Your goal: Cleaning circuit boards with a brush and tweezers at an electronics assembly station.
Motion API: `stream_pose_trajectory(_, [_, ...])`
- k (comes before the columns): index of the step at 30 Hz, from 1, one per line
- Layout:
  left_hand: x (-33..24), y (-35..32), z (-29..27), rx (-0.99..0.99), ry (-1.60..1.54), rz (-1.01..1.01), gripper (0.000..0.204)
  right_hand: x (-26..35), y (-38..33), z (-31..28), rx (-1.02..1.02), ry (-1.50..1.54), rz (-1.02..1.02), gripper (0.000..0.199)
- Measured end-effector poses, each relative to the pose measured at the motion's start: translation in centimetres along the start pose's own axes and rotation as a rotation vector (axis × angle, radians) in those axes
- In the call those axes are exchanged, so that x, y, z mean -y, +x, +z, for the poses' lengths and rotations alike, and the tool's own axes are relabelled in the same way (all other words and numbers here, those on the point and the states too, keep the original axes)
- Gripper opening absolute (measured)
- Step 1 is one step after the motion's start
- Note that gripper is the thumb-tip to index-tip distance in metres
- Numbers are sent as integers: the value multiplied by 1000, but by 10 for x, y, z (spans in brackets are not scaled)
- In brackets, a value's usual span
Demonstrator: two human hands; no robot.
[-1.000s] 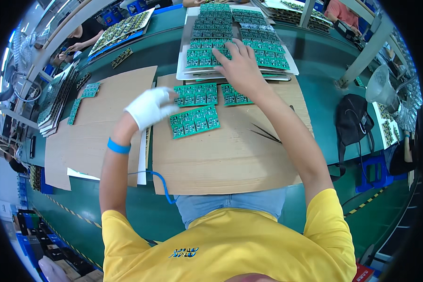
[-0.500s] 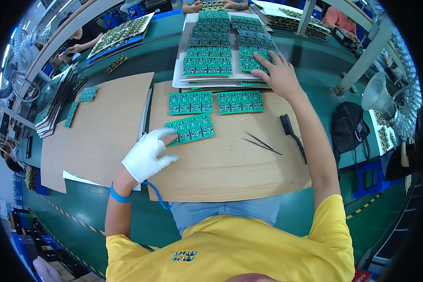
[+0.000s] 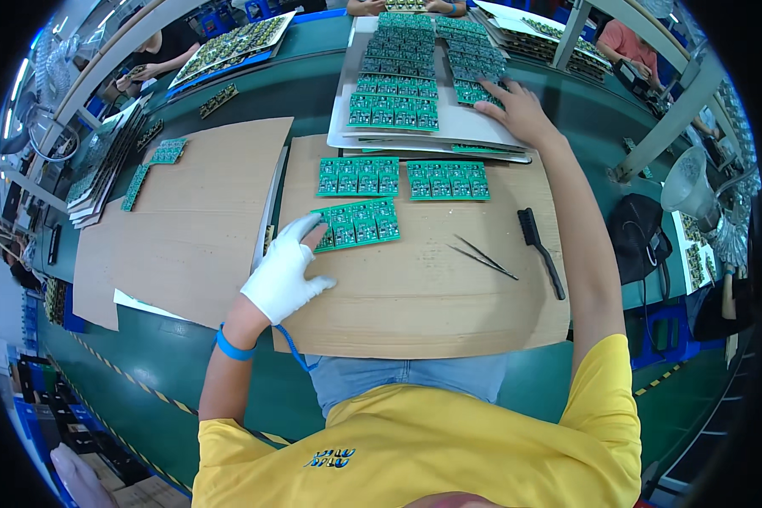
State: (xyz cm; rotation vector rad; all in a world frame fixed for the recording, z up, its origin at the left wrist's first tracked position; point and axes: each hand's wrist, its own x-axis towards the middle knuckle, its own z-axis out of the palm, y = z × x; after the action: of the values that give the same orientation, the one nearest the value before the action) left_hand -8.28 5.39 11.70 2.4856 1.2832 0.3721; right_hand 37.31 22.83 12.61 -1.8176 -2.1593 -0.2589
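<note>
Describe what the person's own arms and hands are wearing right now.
The left hand wears a white glove, with a blue wrist strap and a blue coiled cord trailing from it. The right hand is bare, no glove or band. Both forearms are uncovered; short yellow shirt sleeves end above the elbows.

The left hand is covering the near circuit board's left edge; the far boards are perhaps running past the top edge.
</note>
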Motion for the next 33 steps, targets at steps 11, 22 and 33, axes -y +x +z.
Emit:
stream_pose_trajectory(11, [-12,31,33,-28,58,-203,91,186,-118,9,-222,321,-483,70])
stream_pose_trajectory(22, [-39,33,38,-112,-70,-264,85,176,-113,28,-130,245,-564,75])
stream_pose_trajectory(33, [0,51,27,-438,-135,-332,76,181,-104,22,-181,259,-587,63])
